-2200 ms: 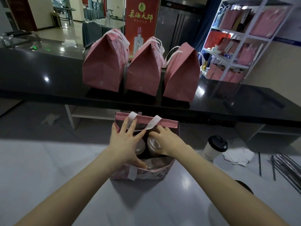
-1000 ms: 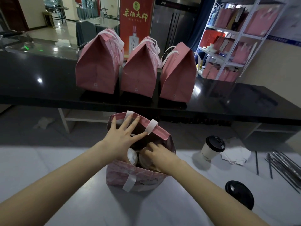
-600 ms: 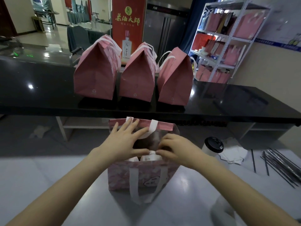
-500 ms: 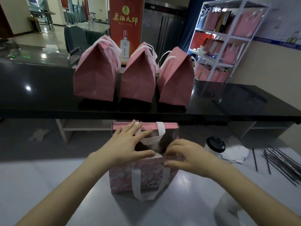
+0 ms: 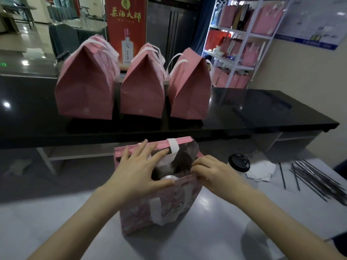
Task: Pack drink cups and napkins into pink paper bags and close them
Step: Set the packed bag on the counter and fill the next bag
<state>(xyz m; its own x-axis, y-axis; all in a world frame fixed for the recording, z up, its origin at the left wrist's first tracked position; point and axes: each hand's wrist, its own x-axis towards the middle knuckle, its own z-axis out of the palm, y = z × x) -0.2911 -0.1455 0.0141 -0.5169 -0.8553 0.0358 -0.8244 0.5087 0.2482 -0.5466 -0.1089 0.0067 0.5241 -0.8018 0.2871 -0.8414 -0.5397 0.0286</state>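
My left hand (image 5: 139, 169), fingers splayed apart, covered the mouth of the pink bag (image 5: 159, 209) at 12 o'clock, likely to press it closed; my right hand (image 5: 212, 173) pinched its 3 o'clock rim steady.

white table (image 5: 56, 212): pink bag (image 5: 169, 207), lidded cup (image 5: 238, 163), napkins (image 5: 262, 169), dark sticks (image 5: 315, 181) | black counter (image 5: 262, 109): three closed bags (image 5: 142, 91)

Left hand (image 5: 139, 170) splayed flat with fingers straight, right hand (image 5: 212, 174) curled (fingertips pinching).
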